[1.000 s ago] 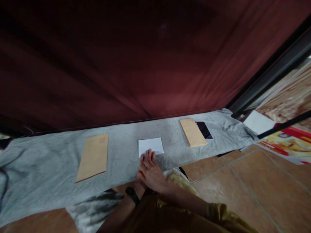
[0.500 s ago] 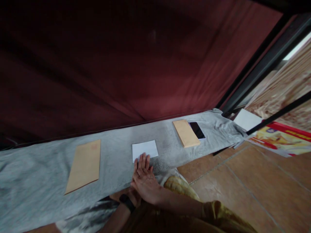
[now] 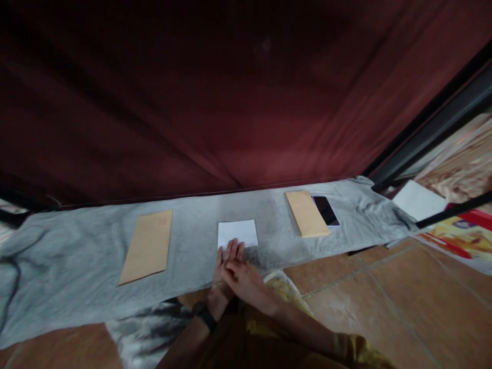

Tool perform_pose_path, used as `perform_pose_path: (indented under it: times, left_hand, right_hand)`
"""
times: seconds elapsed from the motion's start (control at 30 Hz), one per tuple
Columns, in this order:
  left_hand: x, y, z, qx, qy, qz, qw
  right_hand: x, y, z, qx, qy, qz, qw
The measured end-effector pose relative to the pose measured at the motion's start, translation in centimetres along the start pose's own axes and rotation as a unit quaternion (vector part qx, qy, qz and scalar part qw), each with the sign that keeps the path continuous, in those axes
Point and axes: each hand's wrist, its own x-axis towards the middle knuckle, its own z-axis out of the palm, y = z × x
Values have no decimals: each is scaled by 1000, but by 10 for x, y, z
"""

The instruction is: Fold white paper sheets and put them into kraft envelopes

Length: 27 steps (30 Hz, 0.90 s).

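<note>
A small white sheet of paper (image 3: 237, 231) lies on the grey cloth in front of me. My left hand (image 3: 223, 271), with a dark band on its wrist, is stretched out, its fingertips at the near edge of the paper. Across it rests my right hand (image 3: 248, 282), fingers curled in on top of the left hand; I see nothing held in it. To the left lies a large brown envelope (image 3: 148, 246). A smaller brown envelope (image 3: 305, 212) is to the right, and a dark-screened phone (image 3: 326, 210) lies beside it, touching or nearly so.
The grey cloth (image 3: 196, 220) covers a long, narrow surface against a dark red fabric wall (image 3: 230, 128). Black frame bars (image 3: 434, 118) stand at the right. Near them are a white flat item (image 3: 418, 200) and a colourful printed package (image 3: 461, 236) over the tiled floor (image 3: 384, 318).
My right hand has gone from lying flat over the left to curled fingers on it. The view has shifted, with the right-side things now further right. Paper, envelopes and phone stay in place.
</note>
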Motion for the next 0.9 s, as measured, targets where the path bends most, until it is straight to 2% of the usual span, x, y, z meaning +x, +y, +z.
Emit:
perform_pose_path:
  times: [0.1, 0.17, 0.27, 0.37, 0.53, 0.77, 0.9]
  left_hand:
    - [-2, -3, -5, 64, -10, 30, 997]
    - [-1, -4, -8, 91, 12, 10, 996]
    - [6, -9, -11, 87, 63, -44, 993]
    - [22, -21, -17, 56, 108, -99, 988]
    - [41, -36, -25, 6, 102, -132, 986]
    - [40, -36, -20, -55, 105, -164, 979]
    - [37, -31, -18, 0, 126, -125, 984]
  right_hand:
    - [4, 35, -12, 44, 48, 38, 997]
    - [7, 57, -15, 37, 90, 55, 994]
    - [11, 76, -10, 17, 92, 27, 995]
    - [15, 81, 0, -7, 72, -3, 997]
    - [19, 87, 9, -28, 61, 5, 998]
    - [26, 98, 4, -43, 75, 18, 996]
    - [31, 87, 7, -54, 67, 7, 996]
